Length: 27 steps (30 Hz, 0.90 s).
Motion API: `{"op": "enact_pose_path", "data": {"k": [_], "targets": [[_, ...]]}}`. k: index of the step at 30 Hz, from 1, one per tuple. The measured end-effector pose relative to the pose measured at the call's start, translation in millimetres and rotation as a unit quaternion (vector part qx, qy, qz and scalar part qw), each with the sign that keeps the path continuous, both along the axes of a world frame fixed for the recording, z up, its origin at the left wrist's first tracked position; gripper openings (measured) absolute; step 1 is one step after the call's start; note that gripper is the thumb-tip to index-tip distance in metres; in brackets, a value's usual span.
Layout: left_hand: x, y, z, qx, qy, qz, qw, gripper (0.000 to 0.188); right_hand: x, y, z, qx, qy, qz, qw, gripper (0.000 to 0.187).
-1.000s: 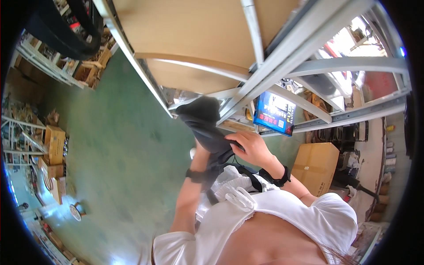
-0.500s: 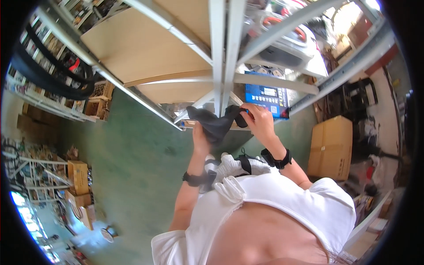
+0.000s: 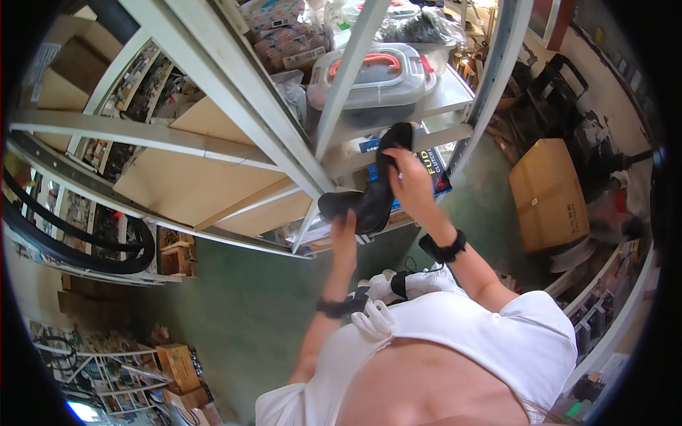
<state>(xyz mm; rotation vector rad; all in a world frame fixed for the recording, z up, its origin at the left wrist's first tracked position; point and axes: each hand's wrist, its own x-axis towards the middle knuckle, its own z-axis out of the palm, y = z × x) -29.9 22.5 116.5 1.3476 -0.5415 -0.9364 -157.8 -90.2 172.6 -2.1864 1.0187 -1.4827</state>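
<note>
By the rack's (image 3: 273, 131) near corner, the black piece (image 3: 373, 209) ran bent, left hand (image 3: 344, 233) grasping its lower-left part, right hand (image 3: 412, 186) grasping its upper-right length.

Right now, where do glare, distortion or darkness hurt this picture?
Head view: a bright patch blown out at lower left; carton bowed by the fisheye; black rim swallowing the corners; black item dark, its detail hard to read.

Left hand (image 3: 344, 234) and right hand (image 3: 412, 183) grip a bent black piece (image 3: 371, 211) by a white rack (image 3: 245, 89). Beyond the right hand lies a blue box (image 3: 437, 183); a clear tub (image 3: 369, 94) sits above, a carton (image 3: 545, 202) at right.
</note>
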Motion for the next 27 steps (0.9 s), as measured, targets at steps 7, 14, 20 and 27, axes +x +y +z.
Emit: {"op": "enact_pose_path", "data": {"k": [7,14,20,27], "targets": [[1,8,-30,-0.001,-0.071,0.005,0.997,0.029,51,-3,-35,-0.078,0.075,0.096,0.989,0.043],[30,17,-50,0.121,-0.15,0.02,0.981,0.033,36,-13,-47,-0.048,0.081,0.094,0.991,0.044],[-7,-15,-30,0.084,-0.2,-0.168,0.962,0.048,-55,-36,-30,-0.042,0.125,-0.136,0.982,0.045],[-15,-4,7,0.035,-0.183,-0.242,0.952,0.037,-24,-33,-33,-0.035,0.134,-0.107,0.984,0.046]]}}
